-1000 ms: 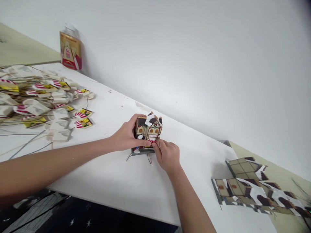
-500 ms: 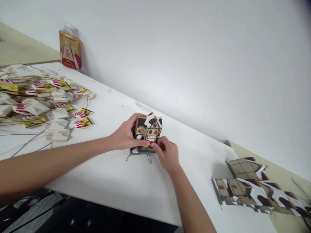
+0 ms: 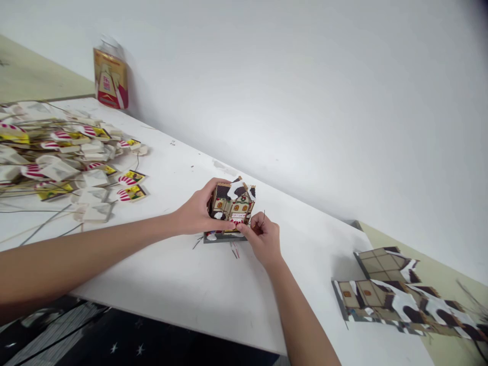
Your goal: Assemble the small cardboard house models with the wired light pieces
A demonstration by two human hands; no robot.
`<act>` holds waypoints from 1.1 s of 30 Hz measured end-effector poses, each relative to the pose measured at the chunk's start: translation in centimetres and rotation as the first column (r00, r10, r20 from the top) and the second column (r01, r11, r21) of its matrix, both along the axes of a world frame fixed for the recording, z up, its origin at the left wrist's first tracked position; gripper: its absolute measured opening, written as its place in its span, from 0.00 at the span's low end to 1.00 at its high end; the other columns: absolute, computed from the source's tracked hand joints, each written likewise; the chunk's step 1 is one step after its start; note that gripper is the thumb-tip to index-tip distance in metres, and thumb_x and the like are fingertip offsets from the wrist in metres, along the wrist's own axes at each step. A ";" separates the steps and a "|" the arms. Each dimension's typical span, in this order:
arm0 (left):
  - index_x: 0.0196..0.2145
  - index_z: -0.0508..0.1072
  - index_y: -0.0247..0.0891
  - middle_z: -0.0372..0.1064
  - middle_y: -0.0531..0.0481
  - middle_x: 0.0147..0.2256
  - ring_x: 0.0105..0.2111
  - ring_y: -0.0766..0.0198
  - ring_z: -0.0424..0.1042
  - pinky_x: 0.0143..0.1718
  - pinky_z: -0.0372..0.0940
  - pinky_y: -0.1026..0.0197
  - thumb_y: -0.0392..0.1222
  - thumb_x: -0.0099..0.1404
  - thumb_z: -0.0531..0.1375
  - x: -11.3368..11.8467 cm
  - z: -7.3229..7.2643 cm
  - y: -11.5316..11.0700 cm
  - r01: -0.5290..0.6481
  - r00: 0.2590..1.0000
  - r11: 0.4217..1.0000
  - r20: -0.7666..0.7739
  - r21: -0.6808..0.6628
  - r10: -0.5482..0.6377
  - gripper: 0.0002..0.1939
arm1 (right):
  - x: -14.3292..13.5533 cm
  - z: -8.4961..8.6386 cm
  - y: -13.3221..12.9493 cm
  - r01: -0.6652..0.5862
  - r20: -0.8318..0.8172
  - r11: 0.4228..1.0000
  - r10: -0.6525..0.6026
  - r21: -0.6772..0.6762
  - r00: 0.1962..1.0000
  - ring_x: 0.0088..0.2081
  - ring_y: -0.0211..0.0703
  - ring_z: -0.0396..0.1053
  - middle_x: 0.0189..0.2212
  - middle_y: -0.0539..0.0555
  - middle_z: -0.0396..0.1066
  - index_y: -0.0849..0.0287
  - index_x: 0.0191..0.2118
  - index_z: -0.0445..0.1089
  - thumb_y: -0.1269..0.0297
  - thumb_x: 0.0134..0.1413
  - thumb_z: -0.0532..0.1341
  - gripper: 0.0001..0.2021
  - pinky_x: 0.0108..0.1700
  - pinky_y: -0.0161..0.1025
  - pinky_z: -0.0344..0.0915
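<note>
A small model house (image 3: 237, 203) with a snowy dark roof stands upright on its grey base on the white table. My left hand (image 3: 204, 211) is closed round its left side, the thumb lying across the front. At the front, a red-and-white striped awning piece (image 3: 237, 222) shows between my two thumb tips. My right hand (image 3: 263, 236) has its thumb pressed on the awning piece and its other fingers curled beside the house; a thin dark wire stands up from them. Thin red and dark wire ends (image 3: 235, 250) stick out from under the base.
Several striped awning pieces with wires and white backs (image 3: 95, 178) lie heaped at the left. A gold and red container (image 3: 110, 79) stands against the wall at the back left. More snowy model houses (image 3: 396, 302) sit at the right edge.
The fingers of my right hand have shifted slightly away from the house's side, and a thin wire now shows above them. The house has barely moved.
</note>
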State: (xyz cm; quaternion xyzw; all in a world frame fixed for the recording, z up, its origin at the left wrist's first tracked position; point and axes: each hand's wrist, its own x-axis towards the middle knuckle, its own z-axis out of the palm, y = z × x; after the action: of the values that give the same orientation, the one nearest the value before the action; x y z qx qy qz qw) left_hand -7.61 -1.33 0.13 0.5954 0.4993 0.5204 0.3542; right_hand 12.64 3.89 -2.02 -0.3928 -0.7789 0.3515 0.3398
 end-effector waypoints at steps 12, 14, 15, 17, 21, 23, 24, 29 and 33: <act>0.54 0.53 0.44 0.69 0.46 0.46 0.45 0.54 0.73 0.44 0.69 0.53 0.48 0.43 0.71 0.2 0.6 0.0 0.022 1.000 0.996 0.019 -0.082 -0.021 0.44 | -0.1 0.2 -0.1 0.048 0.049 0.987 -0.056 0.151 0.997 0.19 0.30 0.47 0.16 0.42 0.51 0.56 0.24 0.54 0.47 0.51 0.61 0.21 0.22 0.30 0.48; 0.53 0.54 0.44 0.70 0.46 0.45 0.44 0.53 0.73 0.44 0.69 0.52 0.48 0.42 0.71 0.4 0.6 0.0 0.000 0.999 0.996 0.045 -0.084 0.004 0.44 | -0.1 0.2 -0.2 0.054 0.049 0.980 -0.065 0.194 0.997 0.19 0.30 0.46 0.15 0.42 0.51 0.56 0.24 0.56 0.48 0.52 0.61 0.20 0.22 0.30 0.48; 0.53 0.55 0.44 0.70 0.46 0.45 0.44 0.53 0.73 0.44 0.69 0.52 0.48 0.41 0.72 0.5 0.6 0.0 -0.019 0.998 0.996 0.062 -0.086 0.024 0.45 | -0.1 0.2 -0.2 0.050 0.046 0.974 -0.061 0.219 0.997 0.19 0.30 0.46 0.15 0.41 0.50 0.57 0.25 0.57 0.48 0.52 0.61 0.19 0.22 0.30 0.49; 0.52 0.56 0.43 0.69 0.46 0.45 0.44 0.53 0.73 0.45 0.69 0.51 0.47 0.39 0.72 0.6 0.6 -0.1 -0.048 0.994 0.994 0.091 -0.095 0.057 0.45 | 0.0 0.0 -0.2 0.033 0.034 0.959 -0.044 0.281 0.998 0.18 0.30 0.46 0.15 0.41 0.49 0.57 0.26 0.59 0.49 0.51 0.62 0.18 0.22 0.30 0.49; 0.50 0.57 0.40 0.68 0.45 0.47 0.46 0.52 0.72 0.46 0.69 0.50 0.47 0.37 0.74 0.1 1.4 0.2 -0.107 0.981 0.990 0.152 -0.092 0.120 0.45 | 0.0 -0.3 0.0 -0.019 -0.031 0.892 0.037 0.451 0.999 0.19 0.32 0.51 0.15 0.41 0.50 0.57 0.27 0.62 0.52 0.52 0.64 0.15 0.24 0.31 0.55; 0.49 0.58 0.39 0.68 0.45 0.47 0.47 0.53 0.71 0.47 0.69 0.50 0.47 0.37 0.74 -0.7 2.4 0.5 -0.160 0.967 0.984 0.187 -0.072 0.171 0.45 | 0.0 -0.4 0.1 -0.071 -0.044 0.835 0.113 0.545 0.993 0.20 0.33 0.55 0.15 0.42 0.54 0.57 0.29 0.63 0.56 0.53 0.63 0.12 0.29 0.33 0.60; 0.49 0.57 0.39 0.68 0.45 0.47 0.47 0.53 0.71 0.47 0.69 0.50 0.48 0.37 0.74 -1.2 2.9 0.7 -0.189 0.959 0.980 0.202 -0.059 0.198 0.45 | 0.0 -0.5 0.0 -0.098 -0.033 0.803 0.145 0.588 0.989 0.21 0.33 0.57 0.16 0.43 0.56 0.57 0.30 0.64 0.58 0.54 0.63 0.10 0.33 0.35 0.63; 0.53 0.52 0.39 0.65 0.46 0.51 0.51 0.55 0.68 0.52 0.66 0.50 0.53 0.41 0.72 -6.6 6.8 -0.3 -0.390 0.912 0.917 0.171 0.086 0.372 0.47 | 0.0 -0.1 -0.3 -0.163 0.102 0.683 0.129 0.712 0.986 0.22 0.33 0.61 0.18 0.44 0.62 0.57 0.32 0.66 0.65 0.58 0.60 0.04 0.51 0.45 0.60; 0.56 0.45 0.46 0.56 0.62 0.57 0.59 0.62 0.56 0.60 0.56 0.52 0.54 0.51 0.69 -13.1 10.9 -4.5 -0.612 0.767 0.679 0.096 0.404 0.634 0.45 | -0.1 0.0 -0.4 -0.147 0.145 0.619 0.054 0.771 0.988 0.22 0.32 0.63 0.18 0.44 0.64 0.57 0.32 0.67 0.69 0.59 0.58 0.04 0.53 0.44 0.56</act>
State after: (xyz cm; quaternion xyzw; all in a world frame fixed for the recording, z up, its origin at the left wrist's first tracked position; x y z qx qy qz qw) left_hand -20.68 -5.85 10.98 0.4637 0.5592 0.6872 0.0087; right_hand 12.57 3.44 -2.02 -0.1812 -0.8919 -0.0235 0.4136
